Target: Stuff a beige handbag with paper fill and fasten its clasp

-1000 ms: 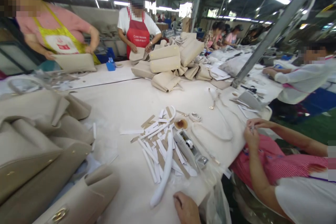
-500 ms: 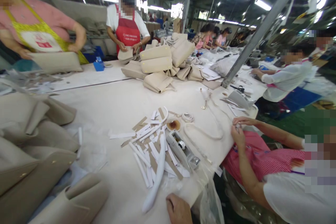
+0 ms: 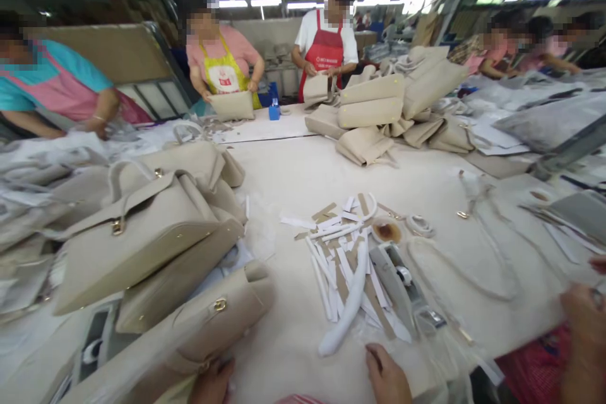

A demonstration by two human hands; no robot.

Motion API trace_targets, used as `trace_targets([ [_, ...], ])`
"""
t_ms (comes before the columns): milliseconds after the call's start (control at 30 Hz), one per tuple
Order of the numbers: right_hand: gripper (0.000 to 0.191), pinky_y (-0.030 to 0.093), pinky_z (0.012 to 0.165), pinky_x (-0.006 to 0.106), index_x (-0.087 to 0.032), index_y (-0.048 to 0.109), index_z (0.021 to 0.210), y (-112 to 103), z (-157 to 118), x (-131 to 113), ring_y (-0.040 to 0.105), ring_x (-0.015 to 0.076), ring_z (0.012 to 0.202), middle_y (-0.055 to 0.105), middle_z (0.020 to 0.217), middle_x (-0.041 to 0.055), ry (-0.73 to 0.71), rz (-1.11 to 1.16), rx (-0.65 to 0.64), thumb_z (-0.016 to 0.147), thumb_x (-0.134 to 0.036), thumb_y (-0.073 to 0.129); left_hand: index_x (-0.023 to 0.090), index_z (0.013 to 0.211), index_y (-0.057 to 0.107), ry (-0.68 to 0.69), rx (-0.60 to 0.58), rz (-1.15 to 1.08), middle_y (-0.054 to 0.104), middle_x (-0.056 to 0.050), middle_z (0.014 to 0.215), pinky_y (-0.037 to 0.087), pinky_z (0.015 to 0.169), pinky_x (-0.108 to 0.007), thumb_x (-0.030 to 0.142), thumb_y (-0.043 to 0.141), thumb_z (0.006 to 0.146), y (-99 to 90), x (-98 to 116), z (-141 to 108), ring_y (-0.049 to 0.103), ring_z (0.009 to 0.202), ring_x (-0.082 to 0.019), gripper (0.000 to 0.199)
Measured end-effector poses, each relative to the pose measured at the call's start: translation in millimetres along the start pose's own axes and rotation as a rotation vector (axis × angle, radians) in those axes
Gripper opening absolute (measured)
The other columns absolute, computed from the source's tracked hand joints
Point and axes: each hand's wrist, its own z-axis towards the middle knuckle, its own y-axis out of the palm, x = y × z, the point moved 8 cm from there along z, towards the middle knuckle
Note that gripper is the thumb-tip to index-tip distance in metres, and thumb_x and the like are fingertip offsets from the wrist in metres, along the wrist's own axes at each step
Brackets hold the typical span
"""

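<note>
My left hand (image 3: 213, 382) is closed at the lower edge of a beige bag (image 3: 175, 334) with a gold clasp, which lies tilted at the front left; part of the hand is hidden by the bag. My right hand (image 3: 387, 374) is at the table's front edge, its fingers curled together with nothing visible in them. Just beyond it a padded white strip (image 3: 348, 312) lies on a heap of white and tan strips (image 3: 336, 265). Beside the heap is a grey tape dispenser (image 3: 400, 281).
More beige bags (image 3: 146, 240) fill the left side, near another tape dispenser (image 3: 95, 344). Beige pieces (image 3: 372, 104) are piled at the back. Thin straps (image 3: 492, 265) lie at the right. A co-worker's hand (image 3: 582, 309) shows at the right edge; others work across the table (image 3: 279, 164).
The view has swung left, bringing more bags and a co-worker in blue and pink into sight. My left hand now shows at the front bag. My right hand remains curled near the table's edge.
</note>
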Motion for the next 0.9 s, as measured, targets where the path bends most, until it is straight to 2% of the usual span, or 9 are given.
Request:
trace_targets([
  [100, 0.042, 0.044, 0.088, 0.034, -0.019, 0.056, 0.104, -35.6, 9.6, -19.3, 0.058, 0.024, 0.101, 0.063, 0.109, 0.0112, -0.02, 0.048, 0.209, 0.082, -0.048, 0.034, 0.022, 0.064, 0.05, 0.097, -0.131, -0.252, 0.052, 0.002, 0.056, 0.044, 0.053, -0.026, 0.046, 0.046, 0.066, 28.2, 32.2, -19.3, 0.056, 0.057, -0.017, 0.024],
  [233, 0.056, 0.046, 0.077, 0.035, -0.013, 0.046, 0.117, -48.8, 44.5, -50.0, 0.062, 0.0251, 0.086, 0.064, 0.101, 0.0127, 0.033, -0.004, 0.215, 0.079, -0.054, 0.039, 0.019, 0.071, 0.053, 0.37, -0.388, -0.388, 0.051, 0.004, 0.057, 0.04, 0.054, -0.024, 0.043, 0.052, 0.068, 61.2, 113.5, -57.1, 0.051, 0.054, -0.013, 0.024],
  [300, 0.061, 0.045, 0.075, 0.035, -0.01, 0.041, 0.122, -44.5, 63.0, -64.8, 0.063, 0.0269, 0.085, 0.065, 0.097, 0.0129, 0.067, -0.069, 0.204, 0.077, -0.052, 0.044, 0.018, 0.075, 0.057, 0.479, -0.431, -0.316, 0.052, 0.004, 0.058, 0.038, 0.055, -0.023, 0.033, 0.052, 0.07, 67.5, 152.1, -70.8, 0.05, 0.057, -0.012, 0.017],
  [400, 0.056, 0.045, 0.074, 0.035, -0.009, 0.04, 0.123, -28.7, 81.4, -93.2, 0.062, 0.0284, 0.091, 0.064, 0.1, 0.0159, 0.006, -0.136, 0.219, 0.076, -0.038, 0.047, 0.017, 0.079, 0.061, 0.609, -0.449, -0.254, 0.054, 0.004, 0.06, 0.036, 0.056, -0.022, 0.025, 0.051, 0.072, 70.0, 204.6, -82.8, 0.049, 0.06, -0.012, 0.014],
  [567, 0.043, 0.045, 0.082, 0.028, -0.014, 0.048, 0.119, 3.1, 88.2, -143.1, 0.059, 0.0197, 0.095, 0.063, 0.108, 0.0098, -0.224, -0.122, 0.145, 0.077, -0.025, 0.043, 0.017, 0.082, 0.061, 0.716, -0.424, -0.461, 0.06, 0.001, 0.07, 0.043, 0.066, -0.023, 0.025, 0.054, 0.074, 66.5, 279.8, -82.0, 0.055, 0.069, -0.014, 0.013],
  [633, 0.042, 0.043, 0.088, 0.029, -0.015, 0.05, 0.118, -0.5, 87.6, -151.8, 0.056, 0.0193, 0.102, 0.061, 0.111, 0.0096, -0.304, -0.11, 0.121, 0.077, -0.022, 0.041, 0.016, 0.087, 0.058, 0.663, -0.386, -0.519, 0.062, -0.001, 0.072, 0.046, 0.067, -0.025, 0.028, 0.05, 0.077, 69.1, 296.3, -70.4, 0.057, 0.068, -0.015, 0.018],
  [700, 0.043, 0.039, 0.095, 0.035, -0.013, 0.051, 0.119, -17.2, 88.6, -145.3, 0.05, 0.0233, 0.111, 0.056, 0.119, 0.0131, -0.326, -0.137, 0.156, 0.078, -0.02, 0.039, 0.014, 0.092, 0.057, 0.61, -0.345, -0.512, 0.064, -0.003, 0.076, 0.047, 0.068, -0.026, 0.03, 0.049, 0.078, 75.6, 306.0, -56.4, 0.059, 0.072, -0.016, 0.022],
  [800, 0.045, 0.033, 0.099, 0.044, -0.007, 0.049, 0.122, -48.8, 92.5, -114.5, 0.041, 0.0304, 0.12, 0.047, 0.13, 0.0184, -0.258, -0.295, 0.288, 0.082, -0.022, 0.034, 0.014, 0.1, 0.059, 0.548, -0.293, -0.463, 0.065, -0.007, 0.094, 0.046, 0.079, -0.027, 0.027, 0.057, 0.073, 90.6, 313.3, -35.0, 0.059, 0.089, -0.019, 0.03],
  [900, 0.05, 0.033, 0.099, 0.042, -0.003, 0.041, 0.128, -59.0, 96.1, -85.6, 0.038, 0.0308, 0.123, 0.043, 0.134, 0.019, -0.193, -0.42, 0.336, 0.083, -0.023, 0.033, 0.012, 0.119, 0.048, 0.45, -0.152, -0.424, 0.052, -0.013, 0.125, 0.037, 0.097, -0.029, 0.024, 0.059, 0.071, 99.6, 314.4, -12.9, 0.047, 0.116, -0.024, 0.051],
])
